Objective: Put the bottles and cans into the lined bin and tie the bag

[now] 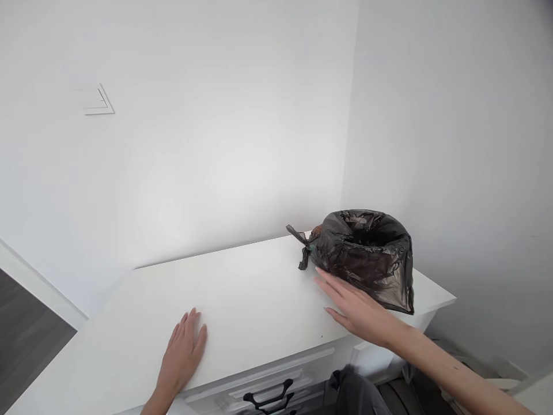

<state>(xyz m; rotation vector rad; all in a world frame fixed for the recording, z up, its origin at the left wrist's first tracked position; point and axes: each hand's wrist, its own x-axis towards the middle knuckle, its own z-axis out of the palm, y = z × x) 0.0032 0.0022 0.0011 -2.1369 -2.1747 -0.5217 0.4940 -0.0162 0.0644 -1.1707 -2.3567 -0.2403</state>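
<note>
My left hand (183,351) lies on the white cabinet top (242,300), its fingers stretched out and nothing held. In front of the black bin liner, my right hand (352,308) is stretched out with the thumb apart from the fingers; it holds nothing, and whether it touches the liner I cannot tell. The thin black bin liner (375,271) covers a bin that stands at the right end of the cabinet top. Its mouth gapes upward and dark inside. A knot (307,248) with loose ends sticks out on the liner's left side.
Black handles (270,395) sit on the cabinet's white drawer fronts. Behind are white walls meeting in a corner, with a wall switch (97,101) at upper left. Below right, a grey-clad knee (358,395) is near the cabinet. Dark floor (30,334) shows at left.
</note>
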